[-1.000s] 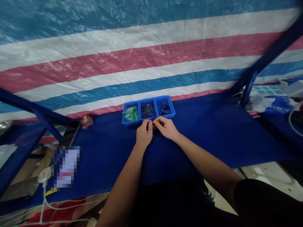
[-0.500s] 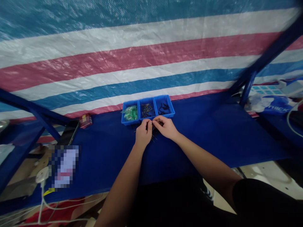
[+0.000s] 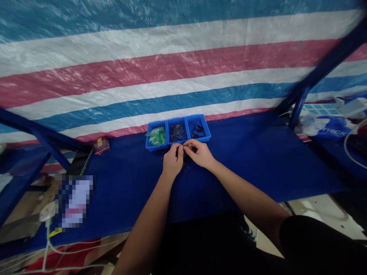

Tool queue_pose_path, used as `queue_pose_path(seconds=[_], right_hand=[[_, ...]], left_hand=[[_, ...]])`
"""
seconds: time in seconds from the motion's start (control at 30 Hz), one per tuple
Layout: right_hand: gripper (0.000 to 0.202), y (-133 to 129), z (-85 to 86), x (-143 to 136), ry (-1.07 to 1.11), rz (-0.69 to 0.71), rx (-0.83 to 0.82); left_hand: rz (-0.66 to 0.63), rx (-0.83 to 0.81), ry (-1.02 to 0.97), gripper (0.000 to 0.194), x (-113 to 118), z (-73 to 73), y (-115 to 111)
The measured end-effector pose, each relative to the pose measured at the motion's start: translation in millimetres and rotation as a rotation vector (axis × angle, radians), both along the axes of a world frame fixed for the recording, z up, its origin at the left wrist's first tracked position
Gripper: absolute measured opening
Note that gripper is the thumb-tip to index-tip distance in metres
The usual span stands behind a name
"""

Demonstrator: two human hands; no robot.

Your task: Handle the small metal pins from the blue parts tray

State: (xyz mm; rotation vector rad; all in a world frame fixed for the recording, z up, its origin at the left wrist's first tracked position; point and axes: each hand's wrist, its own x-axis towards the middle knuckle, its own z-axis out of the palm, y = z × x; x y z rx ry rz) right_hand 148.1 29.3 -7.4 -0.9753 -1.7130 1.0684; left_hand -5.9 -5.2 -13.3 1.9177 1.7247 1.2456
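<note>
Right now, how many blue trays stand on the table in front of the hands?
3, side by side at the table's far edge: the left tray holds green pieces, the middle tray thin pins, the right tray dark pieces. None seems hidden.

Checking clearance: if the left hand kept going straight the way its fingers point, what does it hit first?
Probably the near rim of the middle blue bin, the one with thin metal pins, directly ahead of the left hand. Depth is hard to judge.
</note>
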Motion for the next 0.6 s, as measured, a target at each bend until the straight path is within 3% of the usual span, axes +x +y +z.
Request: queue_pose_path(seconds=[0.6], right_hand=[[0.019, 0.0, -1.2, 0.2, -0.019, 0.005, 0.012]], left_hand=[[-0.003, -0.012, 0.008, 0.028, -0.6, -0.2, -0.3]])
